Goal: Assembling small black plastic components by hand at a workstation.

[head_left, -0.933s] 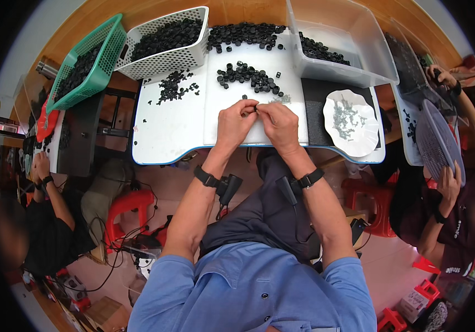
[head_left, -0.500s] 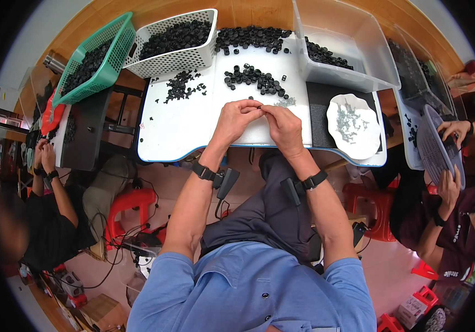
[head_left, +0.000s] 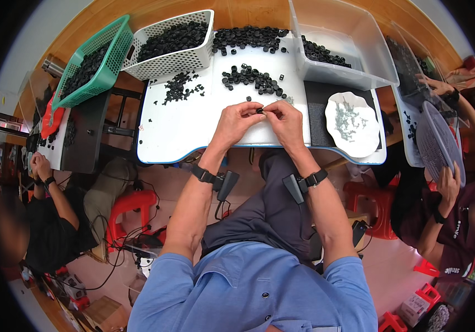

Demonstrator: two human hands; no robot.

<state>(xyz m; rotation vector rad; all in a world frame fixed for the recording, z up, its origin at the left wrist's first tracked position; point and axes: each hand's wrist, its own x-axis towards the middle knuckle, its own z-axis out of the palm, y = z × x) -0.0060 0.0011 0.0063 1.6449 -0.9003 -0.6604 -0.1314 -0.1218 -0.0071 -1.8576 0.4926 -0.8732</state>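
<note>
Over the white tabletop, my left hand (head_left: 236, 123) is closed, pinching a small black round cap (head_left: 259, 110) between thumb and fingertips. My right hand (head_left: 286, 124) is closed too, its fingertips pressed together right beside the cap. Whatever it pinches is too small to make out. Just beyond my hands lies a loose group of black round caps (head_left: 254, 80), with one single cap (head_left: 248, 98) nearer my fingers. Smaller black parts (head_left: 181, 88) are scattered to the left. A white wavy-edged plate (head_left: 371, 145) holding small greyish-clear pieces stands to the right.
A green basket (head_left: 105, 76), a white basket (head_left: 193, 58) and a clear plastic bin (head_left: 353, 74), all containing black parts, line the far side. More caps (head_left: 248, 39) are heaped between them. Co-workers sit at left and right; the right one holds a purple-grey basket (head_left: 435, 138).
My hands have parted slightly at the fingertips, and the black cap now shows between them. At right, the co-worker's one hand has left the purple-grey basket and reached toward a clear bin.
</note>
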